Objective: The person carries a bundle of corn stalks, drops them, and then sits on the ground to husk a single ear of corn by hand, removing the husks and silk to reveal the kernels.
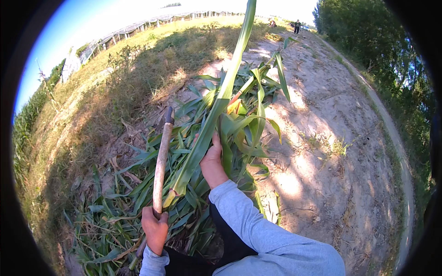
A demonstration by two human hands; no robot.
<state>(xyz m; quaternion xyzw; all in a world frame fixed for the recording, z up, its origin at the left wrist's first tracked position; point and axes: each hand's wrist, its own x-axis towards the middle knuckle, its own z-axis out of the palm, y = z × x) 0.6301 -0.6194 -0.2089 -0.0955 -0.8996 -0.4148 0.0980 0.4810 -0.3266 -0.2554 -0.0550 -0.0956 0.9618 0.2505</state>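
My left hand (155, 227) is closed around the long wooden handle (162, 162) of a hand tool. The handle slants upward and ends in a dark metal socket (169, 115); any blade beyond it is hard to make out. Farther forward, my right hand (212, 155) grips green maize stalks (247, 84), its fingers partly covered by leaves. One broad maize leaf (207, 134) crosses in front of that hand and rises past the top of the view. Beneath both hands spreads a heap of cut maize plants (110, 224), some leaves yellowed.
A bare dirt track (331, 193) runs along the right, edged by trees (359, 38). Dry grass and weeds (127, 76) cover the left side. Far ahead a person (297, 26) stands on the track. Long covered frames (138, 29) line the far left.
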